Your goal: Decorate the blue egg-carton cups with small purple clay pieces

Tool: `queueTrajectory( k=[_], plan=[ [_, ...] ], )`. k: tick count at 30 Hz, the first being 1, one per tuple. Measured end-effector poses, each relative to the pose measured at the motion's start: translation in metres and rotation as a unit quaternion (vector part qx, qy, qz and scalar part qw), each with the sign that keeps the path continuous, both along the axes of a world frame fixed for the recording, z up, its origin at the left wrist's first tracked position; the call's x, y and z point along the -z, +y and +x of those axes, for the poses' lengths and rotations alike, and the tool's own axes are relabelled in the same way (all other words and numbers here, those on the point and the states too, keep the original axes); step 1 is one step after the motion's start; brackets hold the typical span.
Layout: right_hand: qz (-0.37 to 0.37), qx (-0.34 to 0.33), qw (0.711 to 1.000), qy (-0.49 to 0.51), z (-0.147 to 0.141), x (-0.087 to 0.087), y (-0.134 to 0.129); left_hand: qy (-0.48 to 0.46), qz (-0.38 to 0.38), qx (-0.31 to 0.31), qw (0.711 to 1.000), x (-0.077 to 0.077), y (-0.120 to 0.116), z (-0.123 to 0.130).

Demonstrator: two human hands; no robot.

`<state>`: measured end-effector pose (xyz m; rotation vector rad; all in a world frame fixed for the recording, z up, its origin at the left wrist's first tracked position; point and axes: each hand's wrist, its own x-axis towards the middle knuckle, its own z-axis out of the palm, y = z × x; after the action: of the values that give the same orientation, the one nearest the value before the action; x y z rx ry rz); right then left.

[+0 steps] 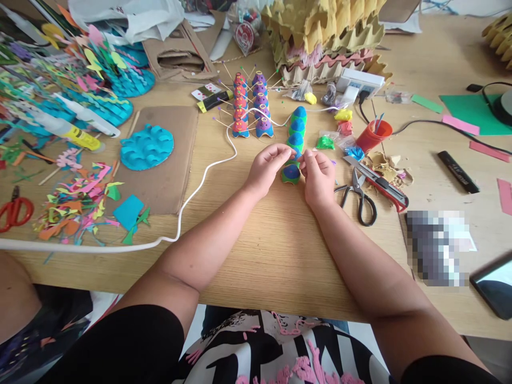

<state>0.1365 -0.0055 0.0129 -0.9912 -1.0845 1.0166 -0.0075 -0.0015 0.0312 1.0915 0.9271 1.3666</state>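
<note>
A row of egg-carton cups painted blue and green (297,127) stands on the table in front of me. Over its near half, my left hand (269,166) is closed in a pinch, thumb against forefinger. My right hand (319,176) pinches just to its right, the fingertips of both almost meeting. Whatever lies between the fingers is too small to make out, and the hands hide part of the cups. Left of this row stand a red egg-carton row (240,109) and a purple one (262,109), with pins sticking out of them.
A white cable (208,169) crosses the table. Black-handled scissors (362,200), a red utility knife (384,186) and an orange cup (374,137) lie or stand to the right. Paper scraps (80,205) and cardboard (176,160) are left; egg trays (332,32) are stacked behind.
</note>
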Motion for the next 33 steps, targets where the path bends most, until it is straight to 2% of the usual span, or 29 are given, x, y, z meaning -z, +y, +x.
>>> queueTrajectory(
  k=[7,16,24,33],
  plan=[
    [-0.008,0.019,1.0,-0.007,-0.002,-0.004,-0.002,0.004,-0.001,-0.003,1.0,0.002,0.002,0.001],
    [0.018,-0.022,0.999,-0.029,-0.003,-0.011,-0.009,-0.026,0.052,0.032,0.998,0.016,0.008,0.0],
    [0.034,-0.011,0.998,-0.049,-0.001,-0.011,-0.008,-0.037,0.065,0.069,0.995,0.014,0.005,0.002],
    [0.02,0.005,0.998,-0.062,-0.001,-0.007,-0.006,-0.008,0.078,0.054,0.995,0.018,0.006,0.001]
  ],
)
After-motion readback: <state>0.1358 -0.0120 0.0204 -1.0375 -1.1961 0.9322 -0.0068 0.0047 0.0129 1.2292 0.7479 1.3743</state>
